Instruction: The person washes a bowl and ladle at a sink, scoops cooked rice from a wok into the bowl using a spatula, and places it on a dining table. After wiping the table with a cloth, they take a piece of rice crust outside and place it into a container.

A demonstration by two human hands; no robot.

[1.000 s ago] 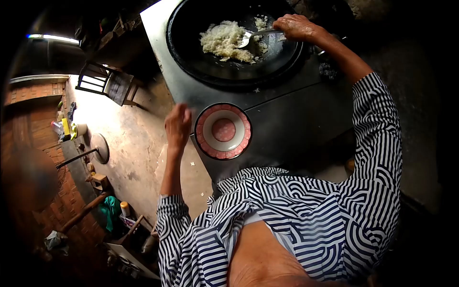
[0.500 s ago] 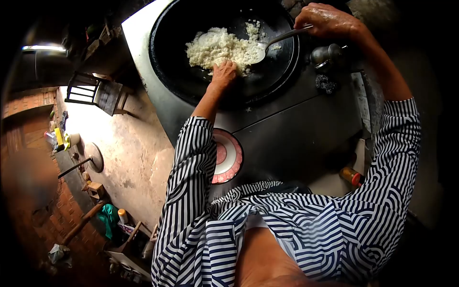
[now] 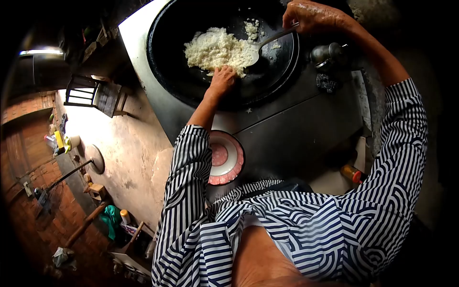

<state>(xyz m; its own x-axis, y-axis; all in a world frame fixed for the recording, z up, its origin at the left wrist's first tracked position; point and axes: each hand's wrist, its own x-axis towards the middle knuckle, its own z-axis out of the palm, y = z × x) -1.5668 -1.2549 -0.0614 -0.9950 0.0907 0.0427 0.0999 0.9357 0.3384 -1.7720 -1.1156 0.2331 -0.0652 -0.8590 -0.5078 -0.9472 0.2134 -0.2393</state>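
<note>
White rice point(image 3: 215, 47) lies heaped in a large dark wok point(image 3: 258, 91), with a few loose clumps to its right. My right hand point(image 3: 313, 16) is closed around the handle of a metal spoon point(image 3: 277, 36), whose bowl rests against the heap's right side. At the near edge of the rice, my left hand point(image 3: 223, 80) touches it, fingertips pressed into the grains; whether it pinches any is hidden. A pink-and-white bowl point(image 3: 232, 162) stands on the dark stove top, partly covered by my left sleeve.
Right of the wok stand a metal pot point(image 3: 329, 55) and a dark scrubber point(image 3: 326, 82). A jar with a red lid point(image 3: 351, 173) is near my right sleeve. At the left are a wooden chair point(image 3: 107, 98), a round-based stand point(image 3: 94, 159) and a green cloth point(image 3: 111, 221).
My left hand has moved from beside the bowl up and right into the wok, onto the rice. My right hand has shifted slightly, with the spoon now steeper against the heap.
</note>
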